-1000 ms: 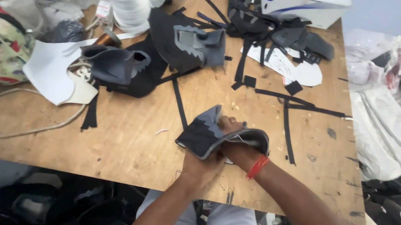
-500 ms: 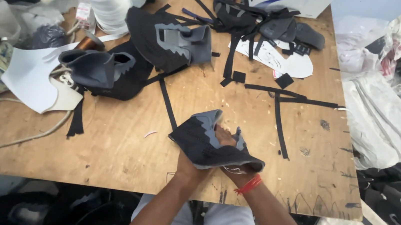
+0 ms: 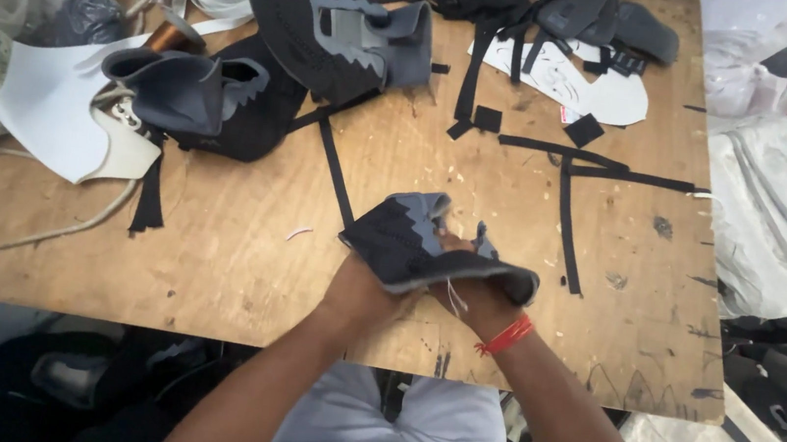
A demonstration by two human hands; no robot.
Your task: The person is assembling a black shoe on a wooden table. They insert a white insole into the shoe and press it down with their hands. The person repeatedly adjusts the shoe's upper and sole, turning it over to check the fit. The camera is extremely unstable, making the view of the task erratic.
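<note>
Grey-black shoe upper (image 3: pixel 411 238) gripped by both hands, left hand (image 3: pixel 361 291) w/ right hand (image 3: pixel 478 300), over wooden table (image 3: pixel 244 234)

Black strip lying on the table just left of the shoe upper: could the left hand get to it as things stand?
Probably yes. The black strip lies bare on the table just beyond the left hand, with nothing over it. But both hands grip the shoe upper, so the left would have to let go first.
</note>
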